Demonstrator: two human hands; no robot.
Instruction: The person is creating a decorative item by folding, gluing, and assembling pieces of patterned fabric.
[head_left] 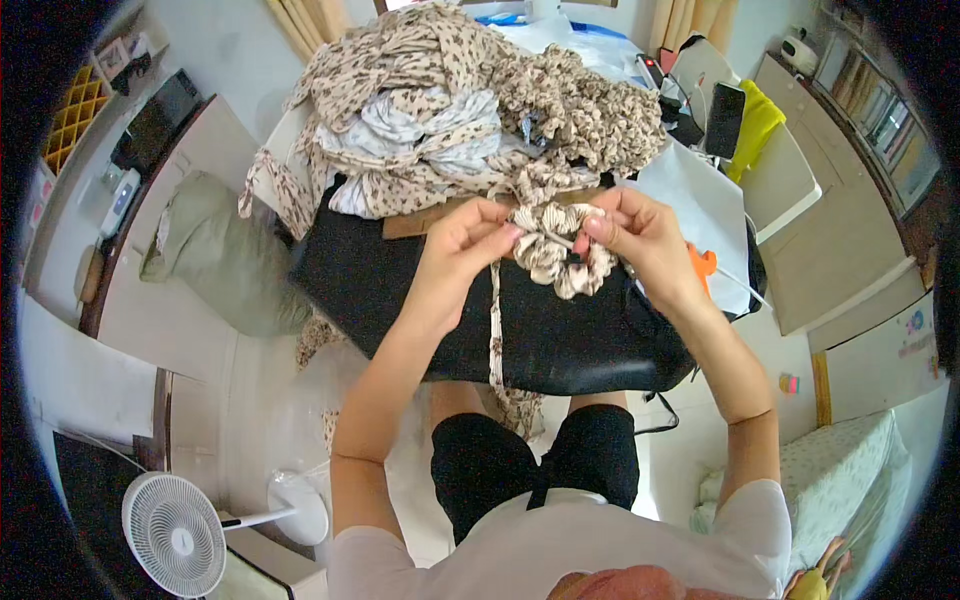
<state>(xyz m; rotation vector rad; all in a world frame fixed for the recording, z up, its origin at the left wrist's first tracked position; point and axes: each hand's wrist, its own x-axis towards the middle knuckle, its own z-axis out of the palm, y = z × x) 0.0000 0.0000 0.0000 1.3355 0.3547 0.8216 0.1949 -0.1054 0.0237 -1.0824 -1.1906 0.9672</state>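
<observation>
Left hand (462, 247) and right hand (647, 240) each have thumb and fingers brought together, pinching opposite sides of a gathered fabric ring (545, 262), cream with brown spots, held up over the near part of the black worktop (360, 270). Just to the left of the ring, a narrow spotted strip (496, 330) hangs down over the near edge. On the far side lie a large pile of spotted cloth (400, 65) and, to its right, a heap of scrunched fabric (595, 110). A white panel (885, 365) on the right bears a small coloured picture and faint marks, too small to read. At the far edge stands a white container (543, 9) whose contents cannot be made out. To the right, an orange object (703, 263) lies beside the right hand, near a white sheet (690, 190).
</observation>
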